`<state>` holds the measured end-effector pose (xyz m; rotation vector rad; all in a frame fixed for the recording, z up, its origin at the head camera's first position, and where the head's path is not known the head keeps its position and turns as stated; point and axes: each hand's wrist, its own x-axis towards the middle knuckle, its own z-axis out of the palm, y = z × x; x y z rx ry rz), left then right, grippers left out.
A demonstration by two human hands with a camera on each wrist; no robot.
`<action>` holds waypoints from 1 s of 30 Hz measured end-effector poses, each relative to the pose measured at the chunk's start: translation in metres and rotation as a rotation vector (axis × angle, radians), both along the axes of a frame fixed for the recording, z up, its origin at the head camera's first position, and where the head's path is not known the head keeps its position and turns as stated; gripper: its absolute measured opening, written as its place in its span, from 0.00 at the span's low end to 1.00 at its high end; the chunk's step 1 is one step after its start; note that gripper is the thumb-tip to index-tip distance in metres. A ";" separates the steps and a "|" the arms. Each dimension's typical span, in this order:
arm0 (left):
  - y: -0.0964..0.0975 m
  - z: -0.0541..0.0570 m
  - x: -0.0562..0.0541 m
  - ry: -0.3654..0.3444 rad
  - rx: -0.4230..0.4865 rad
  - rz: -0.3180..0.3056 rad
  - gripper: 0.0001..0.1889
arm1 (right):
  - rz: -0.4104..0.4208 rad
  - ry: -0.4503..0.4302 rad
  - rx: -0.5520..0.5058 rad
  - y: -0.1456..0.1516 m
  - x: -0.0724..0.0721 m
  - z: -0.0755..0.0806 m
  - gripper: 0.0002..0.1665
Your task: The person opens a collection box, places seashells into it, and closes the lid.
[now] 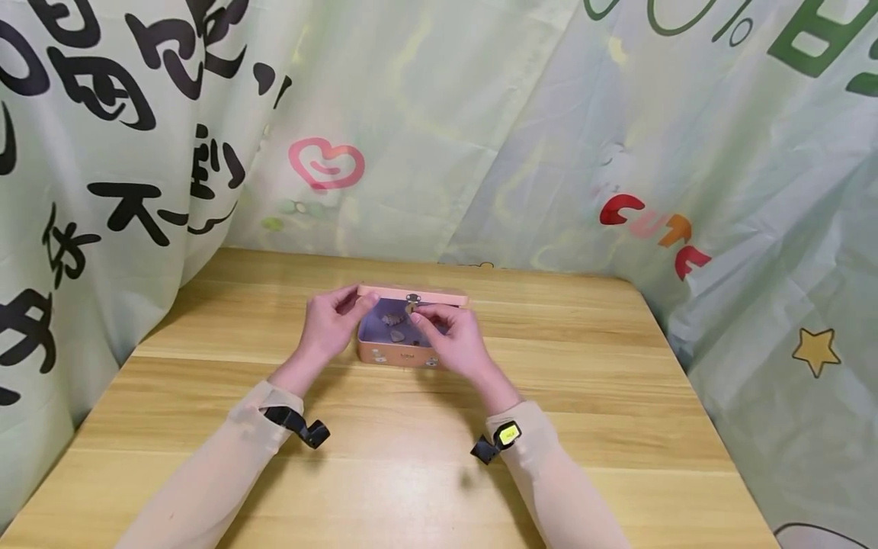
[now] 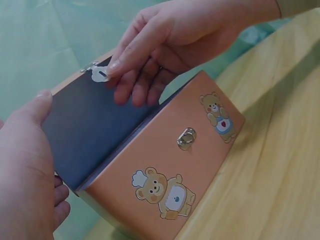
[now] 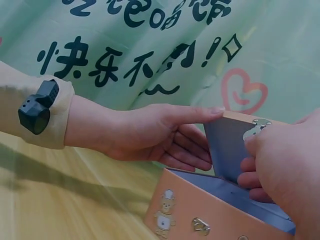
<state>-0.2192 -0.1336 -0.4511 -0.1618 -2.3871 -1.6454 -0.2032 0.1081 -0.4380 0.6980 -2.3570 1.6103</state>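
An orange tin box (image 2: 165, 195) with bear pictures stands on the table, its hinged lid (image 2: 75, 135) raised and its inside dark blue. My left hand (image 1: 327, 324) grips the lid's left end, thumb on the edge. My right hand (image 1: 456, 335) pinches the metal latch plate (image 2: 100, 74) that hangs from the lid's front edge, between thumb and index finger; its other fingers are curled. On the box's front wall sits the metal turn-catch (image 2: 187, 139), apart from both hands. Small brownish shapes show inside the box in the head view; I cannot tell what they are.
The wooden table (image 1: 411, 473) spreads around the box. A pale curtain (image 1: 439, 137) with printed writing hangs behind it and along both sides. Black wrist cameras (image 1: 302, 425) are strapped over both sleeves.
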 end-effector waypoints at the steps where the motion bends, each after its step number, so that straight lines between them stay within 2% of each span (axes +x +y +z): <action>1: 0.000 -0.001 0.000 0.008 -0.010 0.000 0.41 | 0.004 0.004 -0.009 -0.001 0.001 0.000 0.07; 6: -0.002 -0.002 0.002 0.026 -0.042 -0.024 0.41 | 0.039 -0.048 -0.056 -0.002 0.006 -0.001 0.05; 12: -0.004 -0.005 0.007 0.025 -0.032 -0.059 0.44 | 0.058 -0.120 -0.082 -0.002 0.012 -0.002 0.06; 20: -0.006 -0.014 0.013 0.062 -0.058 -0.091 0.43 | 0.160 -0.175 -0.173 -0.002 0.020 -0.010 0.07; 30: -0.008 -0.025 0.018 0.064 -0.083 -0.119 0.43 | 0.154 -0.226 -0.171 -0.002 0.031 -0.020 0.07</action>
